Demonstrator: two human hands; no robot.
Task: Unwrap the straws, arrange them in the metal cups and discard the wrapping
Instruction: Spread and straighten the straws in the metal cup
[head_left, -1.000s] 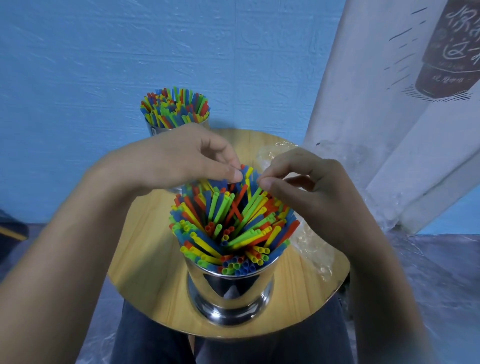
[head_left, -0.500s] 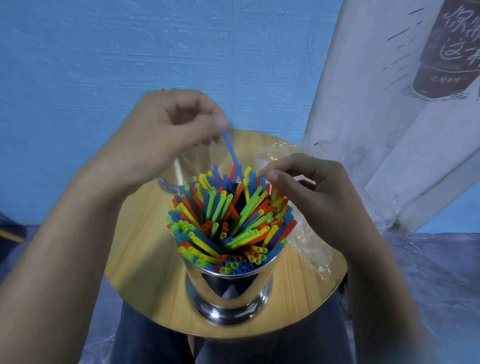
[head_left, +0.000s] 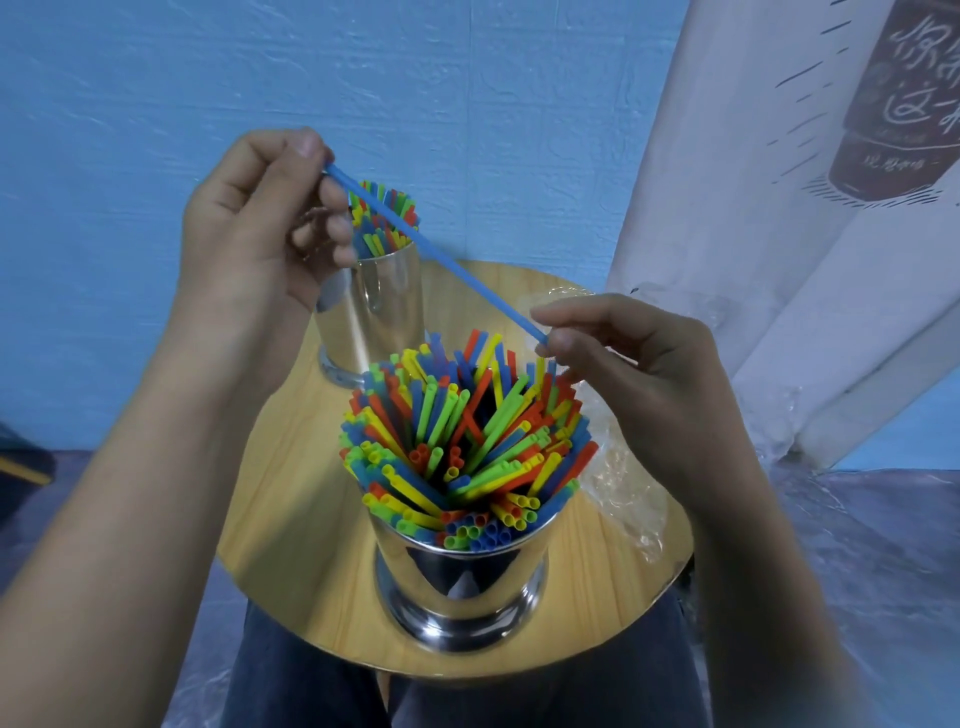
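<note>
Blue straw (head_left: 436, 254) spans 10 to 4 o'clock; left hand (head_left: 249, 228) pinches the upper end, right hand (head_left: 639, 374) the lower.

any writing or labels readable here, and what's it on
"这": white brush-style character on the brown print of the white cloth; this is my best reading.
Row above it: Chinese characters, cut off by the frame edge, not surely readable.
Small line below it: too blurred to read.
No text on the near metal cup, the far metal cup or the blue straw.
</note>
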